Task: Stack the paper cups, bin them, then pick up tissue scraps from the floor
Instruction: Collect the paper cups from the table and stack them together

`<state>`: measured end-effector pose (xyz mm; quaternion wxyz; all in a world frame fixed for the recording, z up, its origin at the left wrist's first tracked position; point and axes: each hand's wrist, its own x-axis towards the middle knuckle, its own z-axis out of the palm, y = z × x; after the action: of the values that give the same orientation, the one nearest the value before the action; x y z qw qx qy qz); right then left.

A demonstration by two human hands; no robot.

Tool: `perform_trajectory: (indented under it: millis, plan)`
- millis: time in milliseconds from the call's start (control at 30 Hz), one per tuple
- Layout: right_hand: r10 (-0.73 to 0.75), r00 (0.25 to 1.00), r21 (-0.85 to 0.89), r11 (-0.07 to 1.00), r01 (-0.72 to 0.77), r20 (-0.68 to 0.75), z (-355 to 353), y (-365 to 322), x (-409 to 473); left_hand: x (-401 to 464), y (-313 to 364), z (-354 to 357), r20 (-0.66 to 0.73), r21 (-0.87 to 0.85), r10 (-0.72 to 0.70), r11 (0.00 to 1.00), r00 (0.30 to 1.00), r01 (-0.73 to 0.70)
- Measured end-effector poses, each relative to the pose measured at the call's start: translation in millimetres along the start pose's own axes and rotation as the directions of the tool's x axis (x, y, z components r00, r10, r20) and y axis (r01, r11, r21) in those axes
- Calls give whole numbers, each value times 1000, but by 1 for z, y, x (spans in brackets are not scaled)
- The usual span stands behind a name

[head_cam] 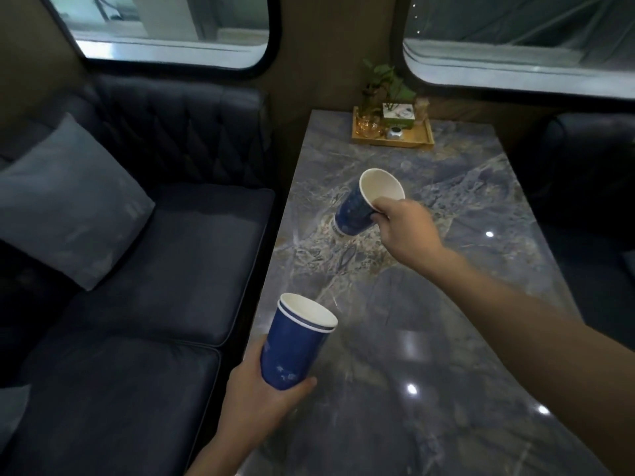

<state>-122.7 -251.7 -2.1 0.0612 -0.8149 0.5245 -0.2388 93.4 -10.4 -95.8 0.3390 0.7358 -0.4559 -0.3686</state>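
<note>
1. While gripping 2 nested blue, white-lined paper cups (295, 341) at the marble table's (464, 338) near-left edge, the left hand (261, 400) is wrapping them tightly.
2. Right hand (402, 225) is pinching a tilted single cup's (364, 204) rim over the table's middle.

Our left hand (264, 389) at lower centre of frame, forearm rising from bottom edge, fingers wrapped round what we hold, thumb on near side. Our right arm reaches in from lower right, stretched toward frame centre; right hand (402, 225) pinches with thumb and fingers, wrist bent slightly down.
</note>
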Motion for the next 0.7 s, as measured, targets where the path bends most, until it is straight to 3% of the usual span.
perform_trajectory:
  millis: [167, 400, 700]
  plan:
    - [23, 999, 143, 990, -17, -43, -29, -26, -44, -36, 4, -12, -4, 31, -14, 999, 1000, 14]
    - [-107, 986, 275, 952, 138, -126, -69, -61, -104, -74, 8, -22, -3, 72, -20, 997, 1000, 21]
    - [-57, 975, 443, 884, 148, -213, -105, -88, -172, -105, 7, -18, 28, 84, -32, 996, 999, 30]
